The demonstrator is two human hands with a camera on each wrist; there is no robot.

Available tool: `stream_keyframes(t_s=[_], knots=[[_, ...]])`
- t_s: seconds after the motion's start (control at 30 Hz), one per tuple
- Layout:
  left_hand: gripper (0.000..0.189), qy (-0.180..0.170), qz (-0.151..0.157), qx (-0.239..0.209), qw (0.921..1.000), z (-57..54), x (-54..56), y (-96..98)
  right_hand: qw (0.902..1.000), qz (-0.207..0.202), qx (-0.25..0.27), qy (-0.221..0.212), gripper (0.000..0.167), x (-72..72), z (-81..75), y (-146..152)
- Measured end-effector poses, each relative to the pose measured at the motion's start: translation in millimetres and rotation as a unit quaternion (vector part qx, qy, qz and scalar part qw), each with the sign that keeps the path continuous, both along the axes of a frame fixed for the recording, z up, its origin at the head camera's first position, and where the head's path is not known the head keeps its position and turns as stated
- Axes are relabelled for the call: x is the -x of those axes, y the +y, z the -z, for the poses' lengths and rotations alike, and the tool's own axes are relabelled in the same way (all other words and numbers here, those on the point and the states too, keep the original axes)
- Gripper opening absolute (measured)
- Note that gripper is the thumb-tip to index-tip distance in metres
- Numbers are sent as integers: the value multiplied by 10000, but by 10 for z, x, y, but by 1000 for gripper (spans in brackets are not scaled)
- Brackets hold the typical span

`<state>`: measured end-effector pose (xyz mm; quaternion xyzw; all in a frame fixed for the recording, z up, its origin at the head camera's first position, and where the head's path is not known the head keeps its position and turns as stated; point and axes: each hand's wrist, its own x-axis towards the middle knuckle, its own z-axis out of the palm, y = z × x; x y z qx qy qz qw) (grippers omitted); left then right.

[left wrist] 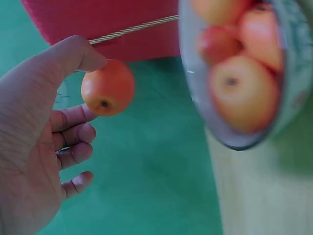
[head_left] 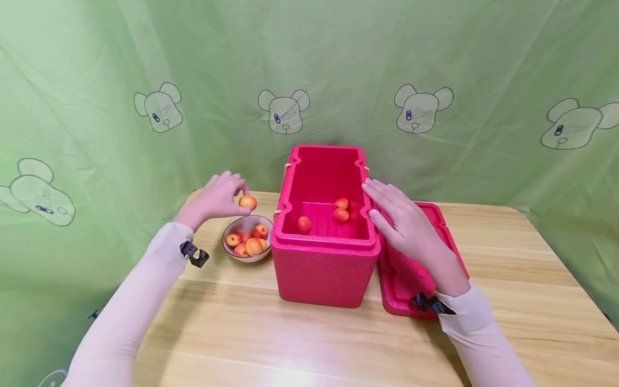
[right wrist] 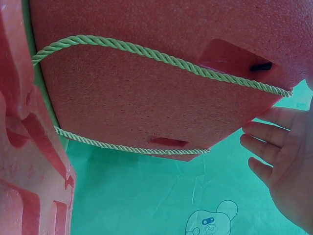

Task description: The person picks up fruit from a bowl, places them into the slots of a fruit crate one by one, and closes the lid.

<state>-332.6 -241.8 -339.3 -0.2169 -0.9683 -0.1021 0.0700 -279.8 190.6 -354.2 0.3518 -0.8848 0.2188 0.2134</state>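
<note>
My left hand (head_left: 220, 198) pinches a small orange-red, apple-like fruit (left wrist: 107, 88) between thumb and index finger. The other fingers stay loosely bent away from it. Below that hand is a bowl (head_left: 249, 262), pale inside and patterned outside, with several similar red-yellow fruits in it. To its right stands a red foam box (head_left: 324, 274) without its lid. Inside lie a fruit (head_left: 303, 224) at the left and two more (head_left: 340, 215) towards the right. My right hand (head_left: 403, 223) rests with fairly straight fingers against the box's right rim.
The red lid (head_left: 411, 274) lies right of the box, partly under my right forearm. Twisted cords (right wrist: 146, 51) run along the box's side. A green curtain (head_left: 338, 64) with bear-head prints hangs behind the wooden table (head_left: 232, 333).
</note>
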Motion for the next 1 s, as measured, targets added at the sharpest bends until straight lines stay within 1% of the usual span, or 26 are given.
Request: stream_keyframes(t_s=[0.2,0.37,0.63,0.83,1.0], knots=[[36,311,132,-19,9994,-277,-9,117,10000,11,-19,-38,65,-3,5,-7],[35,520,247,-36,9983,-547,-17,256,10000,15,-26,-41,65,0,8,-5],[35,640,364,-9,9973,-985,-34,570,10000,-4,-24,3,63,8,11,5],[36,778,550,169,9953,-1237,-14,839,10000,-2,-7,-12,64,10,15,11],[35,866,711,201,9935,-1402,2,1055,10000,-37,12,-16,64,9,10,7]])
